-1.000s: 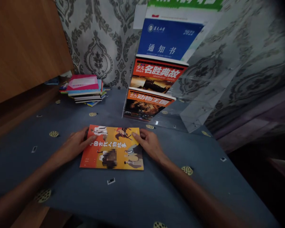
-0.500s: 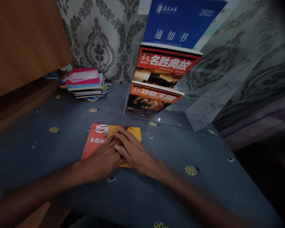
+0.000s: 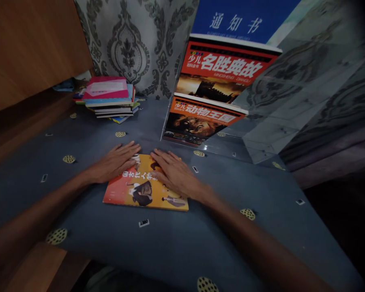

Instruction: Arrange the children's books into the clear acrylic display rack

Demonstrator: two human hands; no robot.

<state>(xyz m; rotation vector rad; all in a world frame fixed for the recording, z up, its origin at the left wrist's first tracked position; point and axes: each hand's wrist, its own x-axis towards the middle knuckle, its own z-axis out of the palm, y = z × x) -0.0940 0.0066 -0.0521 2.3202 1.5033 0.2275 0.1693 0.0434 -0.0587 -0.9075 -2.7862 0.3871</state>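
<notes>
A thin orange and red book [image 3: 146,194] with white lettering and painted figures lies closed on the blue patterned tablecloth [image 3: 170,251]. My left hand [image 3: 117,162] rests flat over its upper left corner, fingers stretched out. Across the upper right part of the cover lies my right hand [image 3: 172,172], open, with its fingers extended toward the far edge. Neither hand grips the book; the palms cover parts of its cover and title.
Behind the book stands a clear display rack [image 3: 261,142] holding a blue booklet [image 3: 237,20], a red book [image 3: 222,67] and an orange lion book [image 3: 200,121]. A stack of books [image 3: 106,97] sits at the back left, near a wooden panel [image 3: 33,52].
My hands were overlapped at the middle of the book; now they are apart. The left has slid to the upper left corner, the right slightly up. The view has shifted a little.
</notes>
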